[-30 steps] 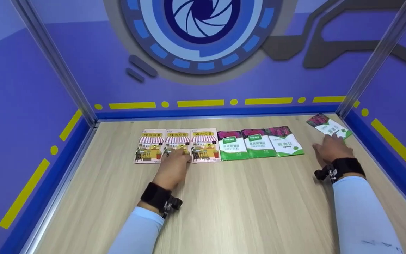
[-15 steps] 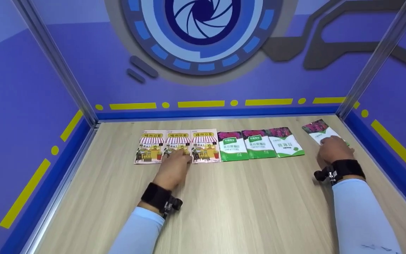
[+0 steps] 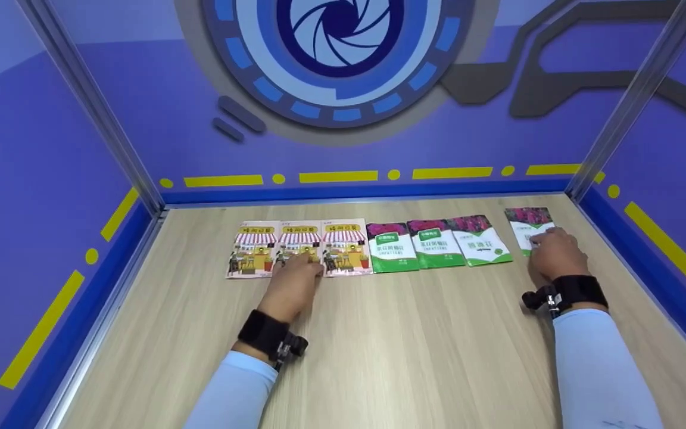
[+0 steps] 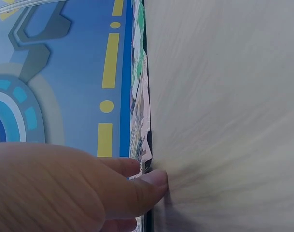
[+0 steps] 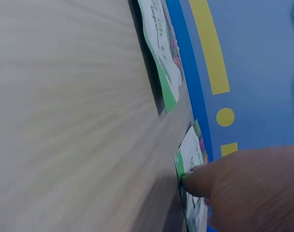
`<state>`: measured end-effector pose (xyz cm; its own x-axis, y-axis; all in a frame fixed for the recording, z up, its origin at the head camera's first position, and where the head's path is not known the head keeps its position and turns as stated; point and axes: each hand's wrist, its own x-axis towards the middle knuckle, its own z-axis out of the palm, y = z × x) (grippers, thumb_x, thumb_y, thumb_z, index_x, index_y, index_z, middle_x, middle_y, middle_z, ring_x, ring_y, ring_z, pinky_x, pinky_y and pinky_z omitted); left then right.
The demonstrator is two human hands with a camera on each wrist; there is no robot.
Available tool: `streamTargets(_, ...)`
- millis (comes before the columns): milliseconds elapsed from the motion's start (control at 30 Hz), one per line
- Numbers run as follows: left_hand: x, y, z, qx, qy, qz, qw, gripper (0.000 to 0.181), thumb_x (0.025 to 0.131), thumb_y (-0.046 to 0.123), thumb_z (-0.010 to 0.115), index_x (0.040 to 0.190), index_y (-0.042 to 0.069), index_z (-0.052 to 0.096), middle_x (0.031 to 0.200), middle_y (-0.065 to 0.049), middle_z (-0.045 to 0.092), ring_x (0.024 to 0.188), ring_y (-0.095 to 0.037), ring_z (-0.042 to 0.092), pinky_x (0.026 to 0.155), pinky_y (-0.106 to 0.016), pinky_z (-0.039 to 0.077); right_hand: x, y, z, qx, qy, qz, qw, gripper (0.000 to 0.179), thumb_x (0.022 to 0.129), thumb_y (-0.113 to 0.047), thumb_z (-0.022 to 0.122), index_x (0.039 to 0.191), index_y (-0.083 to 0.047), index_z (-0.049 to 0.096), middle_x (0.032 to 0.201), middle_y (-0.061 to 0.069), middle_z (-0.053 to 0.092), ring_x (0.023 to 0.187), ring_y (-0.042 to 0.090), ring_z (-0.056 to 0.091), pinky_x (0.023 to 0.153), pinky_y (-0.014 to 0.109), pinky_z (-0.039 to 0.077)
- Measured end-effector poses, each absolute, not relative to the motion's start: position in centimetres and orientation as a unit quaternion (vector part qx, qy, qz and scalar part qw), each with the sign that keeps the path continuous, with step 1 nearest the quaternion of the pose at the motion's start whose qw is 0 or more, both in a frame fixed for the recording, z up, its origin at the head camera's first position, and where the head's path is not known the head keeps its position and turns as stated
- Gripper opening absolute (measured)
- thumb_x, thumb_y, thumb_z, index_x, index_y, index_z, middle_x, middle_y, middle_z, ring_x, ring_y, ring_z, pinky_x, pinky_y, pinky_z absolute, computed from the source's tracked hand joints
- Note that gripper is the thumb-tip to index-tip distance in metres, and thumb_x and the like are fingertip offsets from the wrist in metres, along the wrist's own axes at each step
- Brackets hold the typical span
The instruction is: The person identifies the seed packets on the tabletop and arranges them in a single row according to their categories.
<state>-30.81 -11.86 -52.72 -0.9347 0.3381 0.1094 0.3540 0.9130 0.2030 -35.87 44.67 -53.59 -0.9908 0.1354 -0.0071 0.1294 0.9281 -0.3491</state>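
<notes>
Three pink packets with a striped-awning picture lie flat in a row; the middle pink packet point(image 3: 300, 235) has my left hand point(image 3: 293, 283) resting at its lower edge. In the left wrist view the thumb point(image 4: 156, 180) touches down by the packet's edge. To their right lie three green-and-white flower seed packets, the outermost seed packet point(image 3: 481, 240) slightly tilted. My right hand point(image 3: 559, 256) holds another seed packet point(image 3: 524, 225) by its lower right part, beyond a gap. Its thumb shows at the green edge in the right wrist view; the far fingers are hidden.
The packets lie near the back of a wood-grain table point(image 3: 402, 345). A blue-purple printed wall point(image 3: 152, 113) stands behind, with side walls left and right. Metal posts point(image 3: 635, 104) mark the corners.
My right hand has shifted left with the seed packet, turning it from slanted to nearly straight and bringing it closer to the row. My left hand stays in place.
</notes>
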Motion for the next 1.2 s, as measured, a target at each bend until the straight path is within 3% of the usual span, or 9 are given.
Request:
streamTargets(200, -31.0, -11.9, -52.8, -0.176, -0.977, -0.112, 0.036, 0.038, 0.093, -0.006, 0.062, 0.116, 0.020, 0.077, 0.131, -0.011, 0.064, 0.123, -0.034, 0.059, 0.104, -0.066, 0.043, -35.9, 44.6, -53.3, -0.033, -0.980, 0.192, -0.035, 0.045, 0.103, -0.013, 0.047, 0.144, 0.002, 0.054, 0.148, 0.037, 0.046, 0.137, 0.060, 0.039, 0.109, 0.073, 0.034)
streamTargets(467, -30.9, -11.9, -52.6, -0.178, -0.977, -0.118, 0.028, 0.041, 0.093, -0.006, 0.060, 0.121, 0.020, 0.076, 0.140, -0.014, 0.061, 0.131, -0.037, 0.055, 0.107, -0.068, 0.040, -35.7, 44.2, -53.7, -0.001, -0.981, 0.193, -0.033, 0.044, 0.105, -0.016, 0.049, 0.146, 0.001, 0.053, 0.156, 0.033, 0.038, 0.143, 0.058, 0.032, 0.114, 0.072, 0.027)
streamTargets(667, -31.0, -11.9, -52.8, -0.176, -0.978, -0.112, 0.023, 0.043, 0.091, -0.008, 0.062, 0.122, 0.020, 0.075, 0.140, -0.014, 0.061, 0.132, -0.037, 0.054, 0.108, -0.068, 0.039, -35.5, 43.8, -53.6, 0.008, -0.981, 0.193, -0.024, 0.044, 0.104, -0.015, 0.051, 0.145, 0.001, 0.055, 0.153, 0.033, 0.044, 0.140, 0.058, 0.037, 0.112, 0.072, 0.030)
streamTargets(867, -31.0, -11.9, -53.0, -0.182, -0.977, -0.104, 0.043, 0.034, 0.093, -0.003, 0.062, 0.113, 0.020, 0.077, 0.126, -0.010, 0.065, 0.122, -0.034, 0.059, 0.101, -0.066, 0.045, -35.3, 43.6, -53.4, 0.002, -0.983, 0.184, -0.022, 0.042, 0.104, -0.017, 0.051, 0.144, -0.003, 0.057, 0.152, 0.032, 0.045, 0.138, 0.058, 0.039, 0.107, 0.076, 0.033)
streamTargets(1067, -31.1, -11.9, -53.0, -0.182, -0.977, -0.100, 0.048, 0.033, 0.093, -0.003, 0.063, 0.113, 0.020, 0.077, 0.123, -0.009, 0.066, 0.118, -0.032, 0.060, 0.098, -0.064, 0.047, -35.3, 43.1, -53.0, -0.021, -0.982, 0.185, -0.024, 0.042, 0.104, -0.019, 0.054, 0.143, -0.007, 0.058, 0.154, 0.031, 0.044, 0.139, 0.060, 0.036, 0.096, 0.093, 0.014)
streamTargets(1200, -31.0, -11.9, -52.9, -0.182, -0.977, -0.105, 0.046, 0.037, 0.093, -0.004, 0.062, 0.117, 0.020, 0.077, 0.129, -0.010, 0.065, 0.123, -0.034, 0.059, 0.100, -0.065, 0.046, -35.3, 42.0, -52.6, -0.024, -0.981, 0.193, 0.002, 0.041, 0.104, -0.021, 0.058, 0.141, -0.005, 0.060, 0.153, 0.031, 0.045, 0.140, 0.059, 0.036, 0.096, 0.093, 0.010)
